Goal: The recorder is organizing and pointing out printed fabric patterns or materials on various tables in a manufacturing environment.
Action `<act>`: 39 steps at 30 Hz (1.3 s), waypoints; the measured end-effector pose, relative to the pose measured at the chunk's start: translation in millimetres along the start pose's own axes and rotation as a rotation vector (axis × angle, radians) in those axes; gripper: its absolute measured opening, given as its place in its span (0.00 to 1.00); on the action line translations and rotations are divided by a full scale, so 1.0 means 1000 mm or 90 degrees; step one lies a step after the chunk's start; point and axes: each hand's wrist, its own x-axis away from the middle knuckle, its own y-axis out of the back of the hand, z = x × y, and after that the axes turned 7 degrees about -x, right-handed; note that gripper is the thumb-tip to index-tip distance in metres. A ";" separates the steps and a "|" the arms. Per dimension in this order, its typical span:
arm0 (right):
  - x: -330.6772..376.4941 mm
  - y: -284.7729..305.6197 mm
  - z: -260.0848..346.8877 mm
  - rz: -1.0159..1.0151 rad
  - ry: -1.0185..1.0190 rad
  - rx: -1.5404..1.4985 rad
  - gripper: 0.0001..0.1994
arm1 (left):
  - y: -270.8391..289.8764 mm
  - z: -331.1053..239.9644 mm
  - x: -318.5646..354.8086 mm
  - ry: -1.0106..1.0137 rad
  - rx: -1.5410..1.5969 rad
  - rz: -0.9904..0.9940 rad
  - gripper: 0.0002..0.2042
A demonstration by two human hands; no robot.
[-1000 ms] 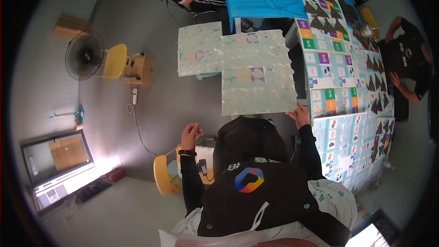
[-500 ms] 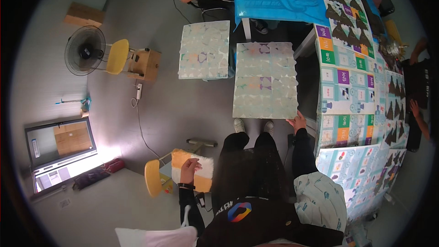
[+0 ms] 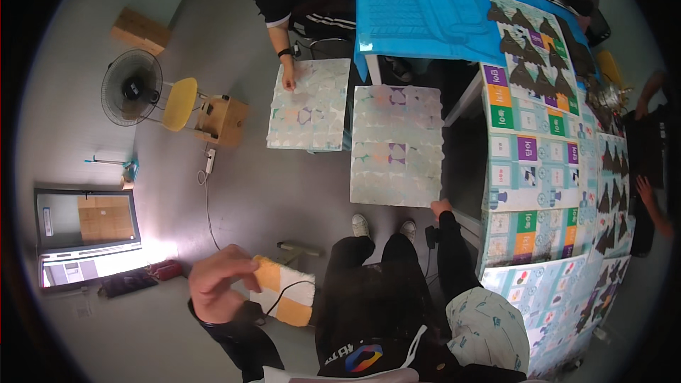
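Note:
My right hand (image 3: 441, 207) grips the near right corner of a large pale board (image 3: 396, 184), its fingers mostly hidden. Overlapping translucent rounded pieces cover the board, and purple patches show through. Raised at lower left, my left hand (image 3: 221, 282) has its fingers bent and somewhat apart, with nothing visible in them. It is slightly blurred and overlaps the edge of a yellow-and-white checkered cushion (image 3: 294, 303). A thin dark cord (image 3: 291, 286) curves over that cushion. Left of my board lies a second similar board (image 3: 312, 128), where a seated person's hand (image 3: 288, 79) rests.
To the right, printed sheets (image 3: 532, 149) cover a long table, with dark pieces (image 3: 532, 64) on some. A blue-covered table (image 3: 418, 18) stands ahead. At left are a fan (image 3: 132, 89), a yellow chair (image 3: 181, 104), a wooden box (image 3: 223, 122) and a floor cable (image 3: 208, 202). Other people sit around.
My left hand has lifted and moved left, away from the cushion. My right hand stays on the board's corner. The seated person's hand has come down onto the second board.

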 end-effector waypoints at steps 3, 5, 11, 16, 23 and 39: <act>0.049 0.047 0.112 -0.111 0.075 -0.319 0.35 | -0.030 -0.024 -0.014 0.086 -0.119 0.068 0.15; 0.169 0.175 0.262 0.125 0.102 -0.650 0.41 | -0.040 -0.036 0.012 0.255 -0.141 -0.090 0.15; 0.393 0.417 0.355 0.354 0.510 -0.577 0.34 | -0.035 -0.076 0.050 0.248 -0.060 -0.146 0.16; 0.492 0.486 0.409 1.147 1.288 -0.365 0.13 | -0.029 -0.111 0.063 0.064 0.042 -0.108 0.21; 0.575 0.431 0.408 -0.611 1.192 -0.238 0.18 | -0.021 -0.165 0.072 -0.314 0.267 -0.207 0.21; 0.695 0.257 0.474 1.032 0.762 -1.313 0.33 | 0.044 -0.187 0.181 -0.329 0.491 0.161 0.18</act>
